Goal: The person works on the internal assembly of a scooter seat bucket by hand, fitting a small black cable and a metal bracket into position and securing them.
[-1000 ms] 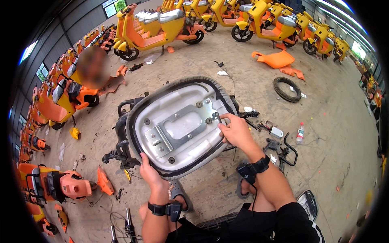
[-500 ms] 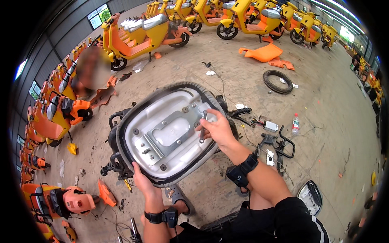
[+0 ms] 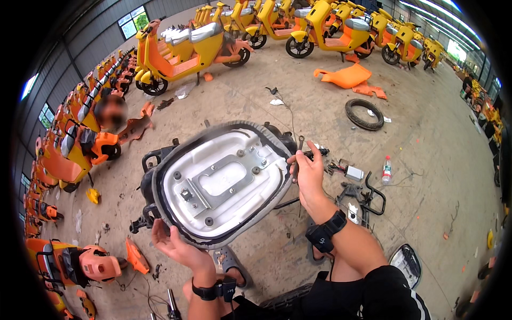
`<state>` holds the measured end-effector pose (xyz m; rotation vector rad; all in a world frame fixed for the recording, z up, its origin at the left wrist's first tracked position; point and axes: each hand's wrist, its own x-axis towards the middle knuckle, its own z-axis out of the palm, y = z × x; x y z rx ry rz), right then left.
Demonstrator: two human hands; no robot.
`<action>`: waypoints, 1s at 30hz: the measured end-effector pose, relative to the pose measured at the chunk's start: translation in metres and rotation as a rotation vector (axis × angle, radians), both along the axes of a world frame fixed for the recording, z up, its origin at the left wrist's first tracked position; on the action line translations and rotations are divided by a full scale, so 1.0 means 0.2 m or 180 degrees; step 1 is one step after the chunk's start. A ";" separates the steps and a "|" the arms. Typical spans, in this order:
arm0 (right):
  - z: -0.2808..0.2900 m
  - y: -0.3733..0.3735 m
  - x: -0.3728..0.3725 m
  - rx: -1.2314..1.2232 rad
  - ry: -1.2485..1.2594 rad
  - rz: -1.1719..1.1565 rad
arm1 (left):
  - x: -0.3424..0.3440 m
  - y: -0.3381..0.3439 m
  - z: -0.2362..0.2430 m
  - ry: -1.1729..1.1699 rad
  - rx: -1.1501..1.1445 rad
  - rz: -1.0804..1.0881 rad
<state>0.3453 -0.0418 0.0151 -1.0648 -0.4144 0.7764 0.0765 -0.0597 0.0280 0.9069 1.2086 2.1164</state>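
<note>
Before me lies a scooter seat [image 3: 172,192], underside up, with a dark rim and a white inner shell. A metal bracket [image 3: 205,200] with bolts runs along its middle, and round rubber feet sit around it. My right hand [image 3: 311,176], just off the seat's right edge, is closed around a wrench [image 3: 296,169] held nearly upright between fingers and thumb. At the near left rim, my left hand [image 3: 184,250] has its fingers spread, close against the seat; whether it touches is hard to tell. Black frame parts [image 3: 151,160] show beneath the seat.
To the right lie a black handlebar-like part [image 3: 377,194], a silver box with wires [image 3: 354,172], a plastic bottle [image 3: 386,169] and a tyre [image 3: 364,114]. Orange panels [image 3: 349,74] lie farther off. Yellow scooters [image 3: 186,50] stand in rows behind and left, where a blurred person crouches.
My right hand has moved right with the wrench, from over the bracket to beyond the seat's edge. My left hand has loosened from the rim and spread its fingers. The seat has shifted slightly.
</note>
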 end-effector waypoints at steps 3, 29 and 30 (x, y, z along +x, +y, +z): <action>0.00 0.04 -0.01 0.0105 0.0222 0.0154 | 0.02 -0.03 -0.01 0.0813 0.0619 0.0151; 0.12 -0.11 -0.20 0.0074 0.0188 0.2549 | -0.02 -0.03 0.03 0.3498 0.1478 -0.0104; 0.13 -0.11 -0.21 0.0088 0.0223 0.2543 | -0.02 -0.04 0.04 0.3564 0.1480 -0.0193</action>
